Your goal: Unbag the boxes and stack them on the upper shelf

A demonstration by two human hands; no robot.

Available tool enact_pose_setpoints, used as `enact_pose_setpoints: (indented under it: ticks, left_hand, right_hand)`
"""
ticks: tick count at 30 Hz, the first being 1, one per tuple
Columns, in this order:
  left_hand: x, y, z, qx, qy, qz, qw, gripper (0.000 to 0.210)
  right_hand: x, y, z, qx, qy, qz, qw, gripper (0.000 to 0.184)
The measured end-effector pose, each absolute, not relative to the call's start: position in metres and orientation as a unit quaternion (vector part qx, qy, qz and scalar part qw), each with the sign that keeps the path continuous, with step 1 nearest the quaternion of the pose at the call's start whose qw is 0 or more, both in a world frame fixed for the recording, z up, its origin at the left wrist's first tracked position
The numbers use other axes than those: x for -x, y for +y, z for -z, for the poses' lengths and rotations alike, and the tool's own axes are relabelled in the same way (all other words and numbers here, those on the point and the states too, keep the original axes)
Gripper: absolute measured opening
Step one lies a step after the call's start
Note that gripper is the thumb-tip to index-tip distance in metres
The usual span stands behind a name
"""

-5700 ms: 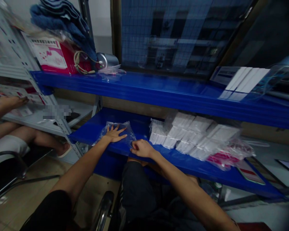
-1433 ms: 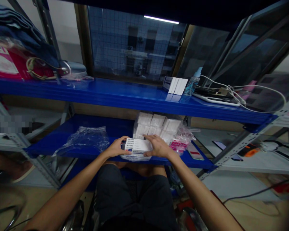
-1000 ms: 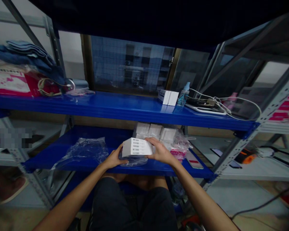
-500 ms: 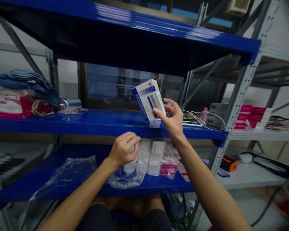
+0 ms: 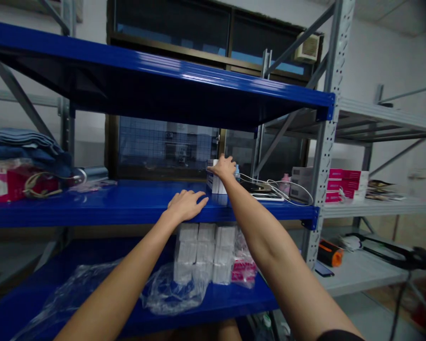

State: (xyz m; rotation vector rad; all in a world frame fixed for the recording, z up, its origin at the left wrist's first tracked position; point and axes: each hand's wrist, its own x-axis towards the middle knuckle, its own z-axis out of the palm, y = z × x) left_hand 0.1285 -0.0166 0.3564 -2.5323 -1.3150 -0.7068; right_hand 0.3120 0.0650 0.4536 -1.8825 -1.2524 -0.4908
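Observation:
My right hand point(image 5: 224, 166) reaches to the back of the blue middle shelf point(image 5: 145, 192). It grips the top of a small white-and-blue carton point(image 5: 217, 185), which stands upright on that shelf; part of the carton is hidden by the hand and forearm. My left hand point(image 5: 185, 204) lies at the front edge of the same shelf, fingers stretched out and holding nothing. Below, on the lower shelf, stand stacked white boxes point(image 5: 204, 253) beside pink boxes point(image 5: 243, 271) in clear wrap. Crumpled clear plastic point(image 5: 177, 291) lies in front of them.
Right of the carton lie a white cable point(image 5: 270, 182) and a pink bottle point(image 5: 285, 183). Folded blue cloth point(image 5: 24, 149) sits on a red box point(image 5: 14, 182) at left. A perforated grey post point(image 5: 321, 180) and the upper blue shelf point(image 5: 163, 78) frame the space.
The right hand has moved the tilted carton away from me and stood it upright on the middle shelf. My left hand has risen and opened onto the shelf edge. The view has shifted upward.

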Motion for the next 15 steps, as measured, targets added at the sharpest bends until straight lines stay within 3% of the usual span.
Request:
enact_pose_setpoints:
  ticks: [3,12,15]
  left_hand:
    - [-0.128,-0.020,-0.358,0.860,-0.445,0.231,0.100,0.058]
    - [-0.128,-0.020,-0.358,0.856,-0.443,0.244,0.102,0.056]
    - [-0.128,-0.018,-0.357,0.855,-0.442,0.252,0.101,0.054]
  right_hand:
    - [-0.313,0.065,-0.440,0.746,-0.492,0.170,0.416,0.107]
    - [-0.319,0.063,-0.405,0.733,-0.493,0.168,0.437,0.098]
    - [-0.322,0.066,-0.404,0.729,-0.488,0.169,0.450,0.104]
